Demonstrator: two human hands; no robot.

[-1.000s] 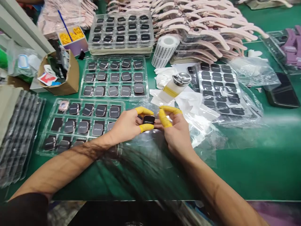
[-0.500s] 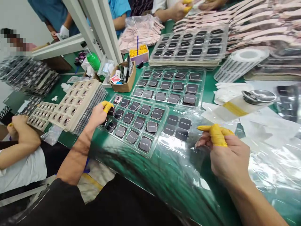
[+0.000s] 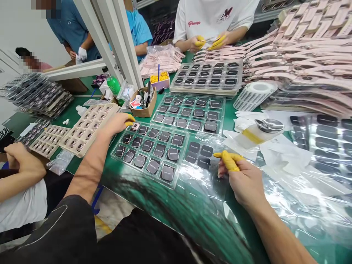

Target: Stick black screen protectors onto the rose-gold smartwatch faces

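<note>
My left hand (image 3: 119, 123) reaches to the far left corner of a clear tray (image 3: 176, 183). Its yellow-covered fingertips are pinched at the edge of a small pink watch case (image 3: 134, 126). Dark rounded-square pieces with printed lettering (image 3: 153, 166) fill the tray's other compartments. My right hand (image 3: 236, 172), thumb and forefinger wrapped in yellow, is closed just above the table; whatever its fingers may hold is too small or hidden to make out. Beside these fingertips lies a sheet with several dark square stickers (image 3: 204, 162).
Behind stand a second tray (image 3: 222, 123) and stacked trays (image 3: 239, 86). A box of pens (image 3: 148, 110), a label roll (image 3: 251, 99) and a metal-topped bottle (image 3: 250, 137) stand around. Beige trays (image 3: 79, 150) sit left. Pink straps (image 3: 291, 47) are heaped right. Co-workers sit opposite and left.
My left hand has moved from the tray's near left side to its far corner, at the pink watch case. The right hand keeps its closed pose; the camera view has shifted.
</note>
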